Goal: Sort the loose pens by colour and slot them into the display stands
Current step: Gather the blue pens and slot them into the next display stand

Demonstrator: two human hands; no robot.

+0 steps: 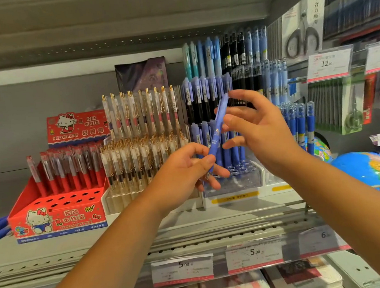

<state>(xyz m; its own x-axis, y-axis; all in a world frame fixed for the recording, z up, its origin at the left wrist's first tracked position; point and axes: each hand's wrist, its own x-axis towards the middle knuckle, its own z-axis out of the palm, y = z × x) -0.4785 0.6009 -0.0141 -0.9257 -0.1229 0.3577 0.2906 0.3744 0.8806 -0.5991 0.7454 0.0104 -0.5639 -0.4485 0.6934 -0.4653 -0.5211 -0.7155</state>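
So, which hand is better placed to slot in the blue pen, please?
Likely the left hand: it grips the blue pen near empty holes in the clear stand; the right hand is open.

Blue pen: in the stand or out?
Out. The left hand grips the blue pen by its lower end, tilted, above the empty holes of the clear stand; the right hand is open beside it.
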